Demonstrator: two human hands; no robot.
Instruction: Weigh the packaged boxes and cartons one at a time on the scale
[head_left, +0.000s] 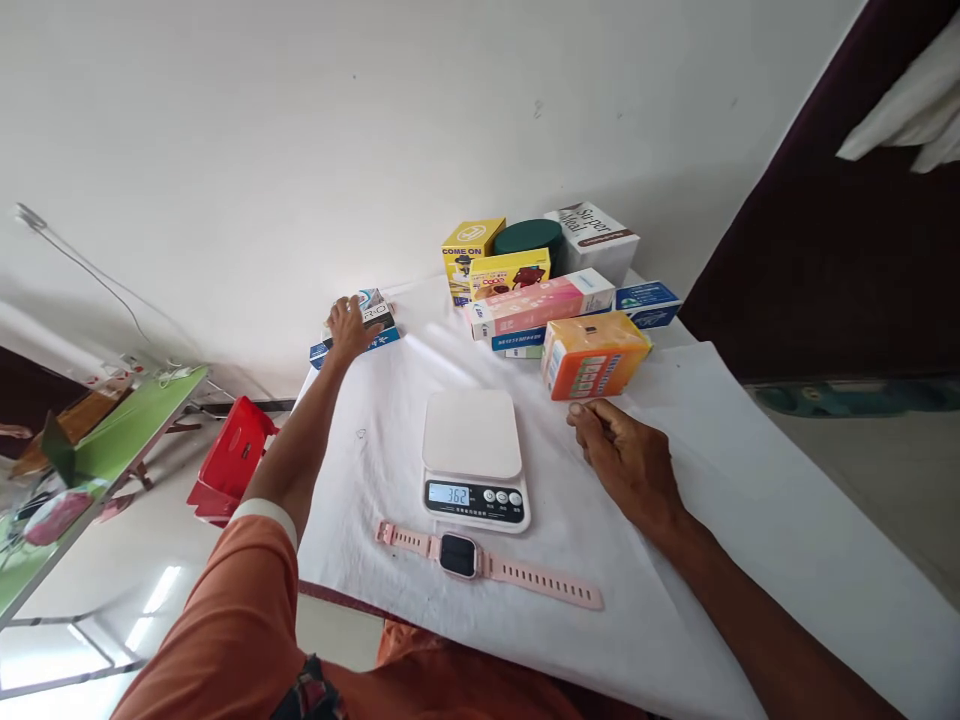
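At the table's far left, my left hand (pixel 348 328) rests with fingers spread over a small stack of boxes (pixel 381 316). My right hand (pixel 621 452) is closed just in front of an orange and yellow pack (pixel 597 356); whether its curled fingers hold anything is hidden. Between the hands stands a white kitchen scale (pixel 471 434) with a bare plate, its display reading 362. A pink-strapped smartwatch (pixel 458 556) lies stretched out in front of the scale.
Behind the orange pack, several boxes stand grouped: a pink one (pixel 541 302), yellow ones (pixel 510 274), a white one (pixel 598 240), a blue one (pixel 648 303), and a dark green round container (pixel 529 236). A red chair (pixel 238 450) stands left of the table.
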